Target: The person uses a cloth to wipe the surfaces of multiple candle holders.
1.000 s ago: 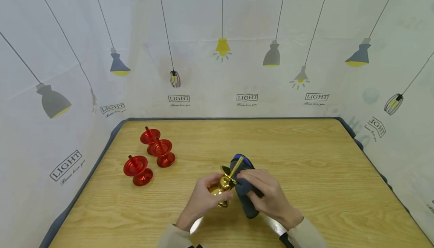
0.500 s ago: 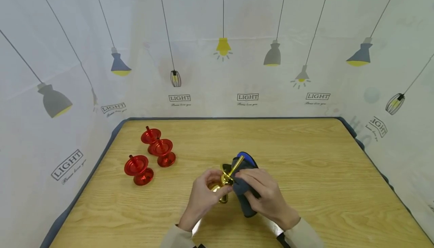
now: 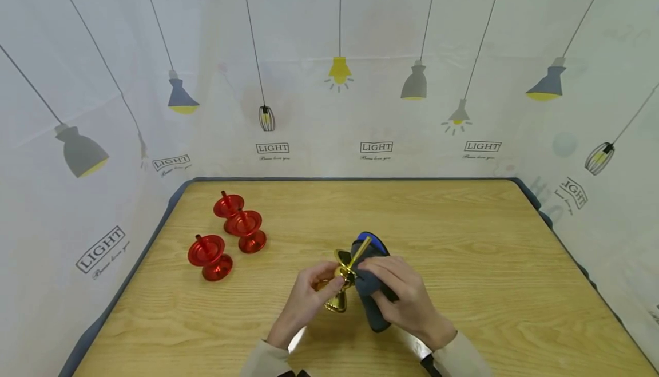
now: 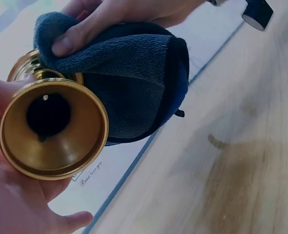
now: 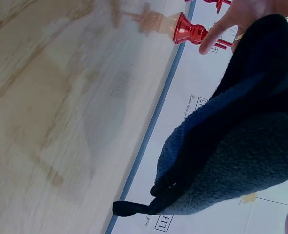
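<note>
My left hand point(image 3: 309, 300) grips a shiny gold candle holder point(image 3: 337, 302) around its middle, above the table and tilted, with its thin spike pointing up and right. The left wrist view looks into the hollow flared foot point(image 4: 78, 146) of the holder. In my right hand point(image 3: 412, 297) is a dark grey-blue cloth point(image 4: 129, 87), pinched between thumb and fingers and pressed against the holder near its dish. The loose part of the cloth hangs down, showing a bright blue side and a black edge with a small loop point(image 5: 127, 208).
Three red candle holders stand at the left of the wooden table point(image 3: 463, 234): one nearer point(image 3: 206, 251), one in the middle point(image 3: 244, 225) and one farther back point(image 3: 228, 205). A white curtain point(image 3: 329, 108) printed with lamps surrounds the table's back and sides.
The gold candle holder has turned in my left hand, so its flared foot now shows lower down. My left thumb has shifted up along it. The right hand keeps the cloth at the dish.
</note>
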### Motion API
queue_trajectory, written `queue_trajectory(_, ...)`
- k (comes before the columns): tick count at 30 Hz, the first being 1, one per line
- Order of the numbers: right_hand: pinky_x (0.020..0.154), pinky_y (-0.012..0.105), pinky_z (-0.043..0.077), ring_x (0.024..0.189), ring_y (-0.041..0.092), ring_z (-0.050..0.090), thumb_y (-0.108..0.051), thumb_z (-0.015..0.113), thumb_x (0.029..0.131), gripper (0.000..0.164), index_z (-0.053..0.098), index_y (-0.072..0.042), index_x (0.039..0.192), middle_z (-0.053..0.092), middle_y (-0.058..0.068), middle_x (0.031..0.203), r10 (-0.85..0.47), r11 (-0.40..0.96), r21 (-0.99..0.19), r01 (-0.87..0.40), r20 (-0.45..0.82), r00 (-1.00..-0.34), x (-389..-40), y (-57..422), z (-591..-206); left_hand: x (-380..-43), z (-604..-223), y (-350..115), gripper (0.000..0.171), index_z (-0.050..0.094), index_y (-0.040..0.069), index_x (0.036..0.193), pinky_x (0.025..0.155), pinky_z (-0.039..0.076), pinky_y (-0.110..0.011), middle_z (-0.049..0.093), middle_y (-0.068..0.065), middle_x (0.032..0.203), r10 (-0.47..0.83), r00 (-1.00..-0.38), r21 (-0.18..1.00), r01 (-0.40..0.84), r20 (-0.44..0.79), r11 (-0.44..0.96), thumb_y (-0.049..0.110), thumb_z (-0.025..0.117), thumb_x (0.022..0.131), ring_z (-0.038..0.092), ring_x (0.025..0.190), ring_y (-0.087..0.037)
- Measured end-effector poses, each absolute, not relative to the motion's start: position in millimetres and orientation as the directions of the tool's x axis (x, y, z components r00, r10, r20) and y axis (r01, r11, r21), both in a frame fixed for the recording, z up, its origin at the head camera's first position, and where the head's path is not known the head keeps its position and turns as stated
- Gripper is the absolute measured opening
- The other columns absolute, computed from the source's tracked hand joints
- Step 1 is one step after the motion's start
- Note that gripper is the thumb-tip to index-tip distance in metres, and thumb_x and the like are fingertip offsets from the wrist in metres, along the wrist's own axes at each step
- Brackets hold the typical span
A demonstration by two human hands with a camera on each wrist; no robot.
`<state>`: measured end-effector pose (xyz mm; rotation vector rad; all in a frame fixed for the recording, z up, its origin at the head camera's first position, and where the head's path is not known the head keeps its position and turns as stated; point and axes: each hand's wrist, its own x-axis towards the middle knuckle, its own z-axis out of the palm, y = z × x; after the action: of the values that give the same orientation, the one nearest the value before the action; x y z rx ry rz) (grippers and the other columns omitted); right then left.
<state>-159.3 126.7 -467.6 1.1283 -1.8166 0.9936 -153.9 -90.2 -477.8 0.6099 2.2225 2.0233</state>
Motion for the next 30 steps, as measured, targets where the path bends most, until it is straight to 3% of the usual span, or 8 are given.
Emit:
queue_trajectory(4,0.096,0.027,0.05,0.097,0.027,0.07,-0.019,0.061,0.102,0.027,0.07,0.003,0.114,0.072,0.016,0.107,-0.333,0.323,-0.215,-0.922,0.886,-0.323,-160.5,127.2,-467.6,-152.7,-473.8,-88.8,0.031,0.066,-0.01,0.119,0.082,0.054,-0.02,0.072,-0.026,0.105,0.335,-0.924,0.969,0.227,0.184,0.094,0.014,0.066,0.099,0.065,0.089,-0.001)
queue_trajectory(9,0.095,0.028,0.05,0.097,0.028,0.069,-0.019,0.061,0.102,0.027,0.071,0.004,0.113,0.072,0.017,0.107,-0.322,0.335,-0.2,-0.921,0.894,-0.311,-163.1,127.8,-468.2,-150.1,-468.0,-81.4,0.036,0.071,0.004,0.116,0.092,0.054,-0.025,0.076,-0.01,0.105,0.28,-0.948,0.958,0.212,0.153,0.193,0.022,0.082,0.087,0.07,0.098,-0.011)
queue_trajectory(12,0.091,0.032,0.051,0.097,0.028,0.07,-0.019,0.062,0.102,0.027,0.071,0.003,0.114,0.073,0.016,0.107,-0.33,0.344,-0.179,-0.922,0.896,-0.298,-164.7,127.2,-468.4,-150.1,-467.3,-79.3,0.037,0.072,0.007,0.115,0.088,0.057,-0.028,0.075,-0.008,0.105,0.249,-0.955,0.945,0.223,0.162,0.238,0.024,0.084,0.084,0.069,0.099,-0.017)
queue_trajectory(18,0.087,0.035,0.052,0.096,0.027,0.07,-0.02,0.062,0.102,0.027,0.072,0.002,0.113,0.073,0.014,0.107,-0.338,0.366,-0.16,-0.917,0.895,-0.291,-165.3,125.0,-470.6,-149.5,-471.2,-80.1,0.037,0.073,0.006,0.116,0.085,0.057,-0.03,0.069,-0.009,0.109,0.203,-0.959,0.919,0.252,0.196,0.303,0.022,0.084,0.085,0.065,0.101,-0.022)
queue_trajectory(25,0.093,0.03,0.051,0.097,0.026,0.07,-0.02,0.062,0.102,0.027,0.072,0.002,0.114,0.073,0.014,0.107,-0.327,0.365,-0.177,-0.914,0.895,-0.304,-164.3,123.8,-473.7,-147.2,-473.3,-77.3,0.043,0.068,0.002,0.119,0.086,0.057,-0.027,0.073,-0.012,0.102,0.135,-0.971,0.943,0.226,0.197,0.246,0.017,0.085,0.083,0.069,0.096,-0.022)
queue_trajectory(30,0.097,0.027,0.05,0.098,0.026,0.069,-0.021,0.061,0.102,0.028,0.071,0.001,0.115,0.073,0.014,0.108,-0.326,0.371,-0.195,-0.908,0.888,-0.325,-163.6,122.9,-473.8,-146.6,-473.6,-77.3,0.037,0.066,0.004,0.112,0.091,0.058,-0.034,0.072,-0.011,0.1,0.102,-0.978,0.956,0.2,0.182,0.214,0.018,0.085,0.083,0.068,0.095,-0.019)
